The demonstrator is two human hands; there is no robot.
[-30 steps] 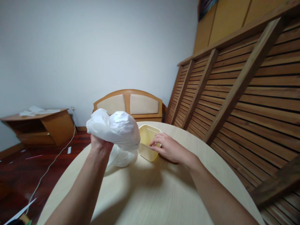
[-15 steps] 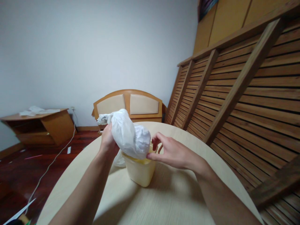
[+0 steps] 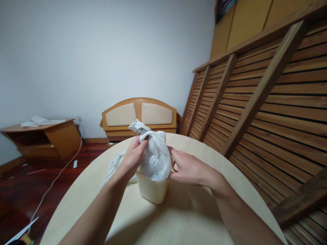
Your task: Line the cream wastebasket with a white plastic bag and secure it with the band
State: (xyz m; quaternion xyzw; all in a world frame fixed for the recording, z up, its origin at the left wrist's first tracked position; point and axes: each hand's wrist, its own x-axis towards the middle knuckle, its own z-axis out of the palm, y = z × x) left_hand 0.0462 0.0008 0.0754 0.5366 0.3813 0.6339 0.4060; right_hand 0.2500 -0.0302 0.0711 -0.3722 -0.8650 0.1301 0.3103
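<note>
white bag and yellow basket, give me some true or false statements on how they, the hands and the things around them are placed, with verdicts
1. The left hand grips the white bag near its gathered top. True.
2. The pale yellow basket stands upright on the round table. True.
3. The white bag is well clear of the basket. False: its lower part sits in the basket's mouth.
4. Crumpled white plastic lies to the left of the basket. True.
5. Both hands are on the left side of the white bag. False: the right hand is on its right.
6. Slatted wood fills the left side of the picture. False: the slatted wooden panel is on the right.
</note>
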